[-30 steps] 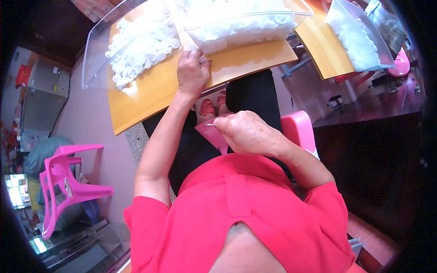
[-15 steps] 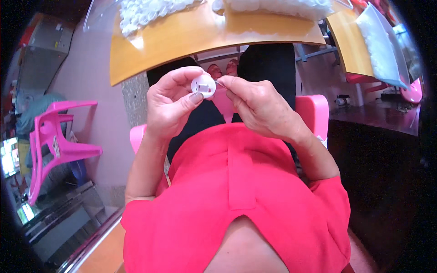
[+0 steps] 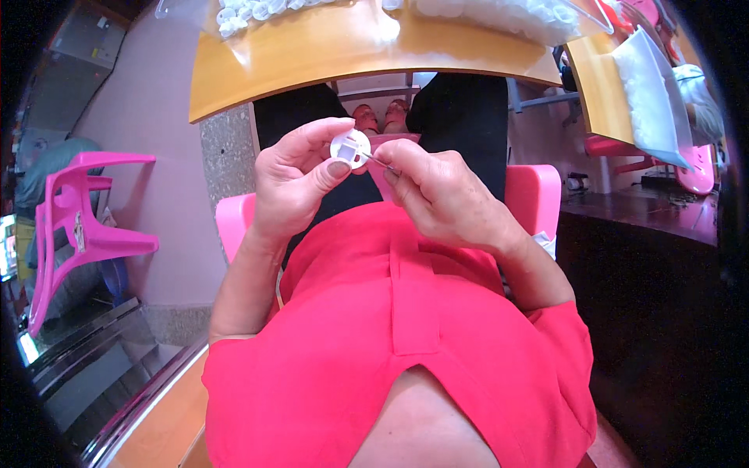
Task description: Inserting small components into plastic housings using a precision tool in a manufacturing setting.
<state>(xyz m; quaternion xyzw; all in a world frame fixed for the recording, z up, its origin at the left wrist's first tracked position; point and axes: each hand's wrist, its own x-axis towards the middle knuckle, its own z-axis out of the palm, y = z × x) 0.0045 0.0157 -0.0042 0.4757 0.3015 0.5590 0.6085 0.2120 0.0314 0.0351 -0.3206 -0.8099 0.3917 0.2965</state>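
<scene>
Above my lap, my left hand (image 3: 300,168) pinches a small round white plastic part (image 3: 350,148) between thumb and fingers, its face with a rectangular opening and small slots turned up. A thin metal tool (image 3: 380,162), perhaps tweezers or a pick, is gripped in the fingertips of my right hand (image 3: 441,183). Its tip meets the right side of the white part. Most of the tool is hidden by my fingers, so its exact kind does not show.
Ahead is a curved wooden table (image 3: 312,66); heaped on it in clear trays are small white plastic pieces (image 3: 261,9). A clear bag of white pieces (image 3: 651,97) lies on another wooden surface at the right. To the left stands a pink plastic chair (image 3: 86,210).
The white part has tilted in my left hand so its rectangular opening shows more. My right hand has shifted slightly lower, and more of the metal tool shows at the part's edge.
</scene>
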